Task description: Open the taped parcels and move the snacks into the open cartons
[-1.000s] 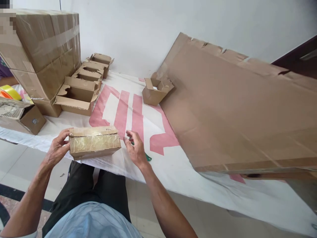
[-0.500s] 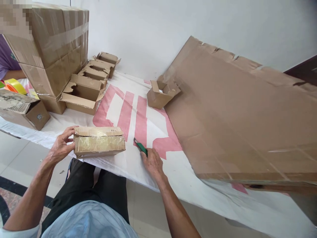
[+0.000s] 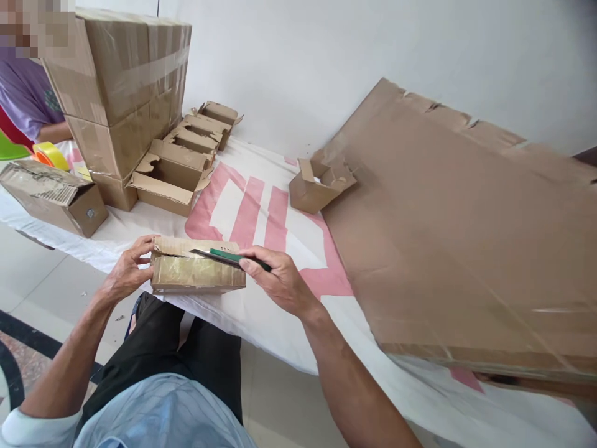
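A small taped cardboard box (image 3: 198, 277) lies at the front edge of the cloth-covered table, a dark gap running along its top seam. My left hand (image 3: 133, 270) grips the box by its left end, thumb and fingers closed on the cardboard. In my right hand (image 3: 282, 280) is a green utility knife (image 3: 226, 255), with the blade pointing left over the top of the box near the seam. Whether the blade touches the cardboard I cannot tell.
Several opened boxes (image 3: 168, 180) stand in a row beside a tall stack of taped cartons (image 3: 125, 74). Another small open box (image 3: 312, 190) leans near a large cardboard sheet (image 3: 457, 249). A worn box (image 3: 56, 193), a yellow tape roll (image 3: 51, 155) and a person's purple sleeve (image 3: 25, 93) are at left.
My right hand has lifted the utility knife from beside the box and brought it left over the top. My left hand keeps its hold. The whole view has shifted slightly.
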Motion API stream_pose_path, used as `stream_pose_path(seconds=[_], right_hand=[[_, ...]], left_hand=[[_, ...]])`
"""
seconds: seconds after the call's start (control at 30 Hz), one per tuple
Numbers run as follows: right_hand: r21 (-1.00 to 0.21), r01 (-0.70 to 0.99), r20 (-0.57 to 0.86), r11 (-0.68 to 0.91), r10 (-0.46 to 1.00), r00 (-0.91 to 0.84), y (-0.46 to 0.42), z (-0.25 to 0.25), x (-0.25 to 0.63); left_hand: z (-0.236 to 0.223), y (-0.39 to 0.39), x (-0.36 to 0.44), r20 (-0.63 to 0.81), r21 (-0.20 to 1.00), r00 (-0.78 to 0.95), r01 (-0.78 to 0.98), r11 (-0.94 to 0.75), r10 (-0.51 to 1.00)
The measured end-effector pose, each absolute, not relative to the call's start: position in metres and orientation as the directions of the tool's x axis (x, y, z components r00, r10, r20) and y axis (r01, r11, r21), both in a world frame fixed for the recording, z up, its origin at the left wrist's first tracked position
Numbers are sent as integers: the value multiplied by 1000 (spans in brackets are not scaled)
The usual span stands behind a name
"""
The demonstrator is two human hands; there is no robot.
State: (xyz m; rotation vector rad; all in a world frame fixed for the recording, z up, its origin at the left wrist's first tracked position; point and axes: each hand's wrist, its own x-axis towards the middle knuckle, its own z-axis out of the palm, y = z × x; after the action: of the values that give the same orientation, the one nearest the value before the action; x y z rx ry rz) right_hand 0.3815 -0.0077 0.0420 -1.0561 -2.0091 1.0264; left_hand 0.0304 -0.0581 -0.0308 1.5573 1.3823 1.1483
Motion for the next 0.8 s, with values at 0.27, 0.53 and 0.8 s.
stream_pose_path(seconds=[0.27, 0.53, 0.8], right_hand=[[-736, 350, 220, 579, 695, -685, 15, 66, 337], [-687, 378, 198, 621, 661, -724, 16, 75, 329], [-543, 516, 87, 662, 656, -750, 15, 90, 318]], left_hand=[[-35, -61, 33, 127, 927, 22, 352, -127, 992], [-34, -61, 32, 135, 920, 59, 363, -147, 989], [-33, -62, 34, 142, 905, 56, 396, -152, 988]])
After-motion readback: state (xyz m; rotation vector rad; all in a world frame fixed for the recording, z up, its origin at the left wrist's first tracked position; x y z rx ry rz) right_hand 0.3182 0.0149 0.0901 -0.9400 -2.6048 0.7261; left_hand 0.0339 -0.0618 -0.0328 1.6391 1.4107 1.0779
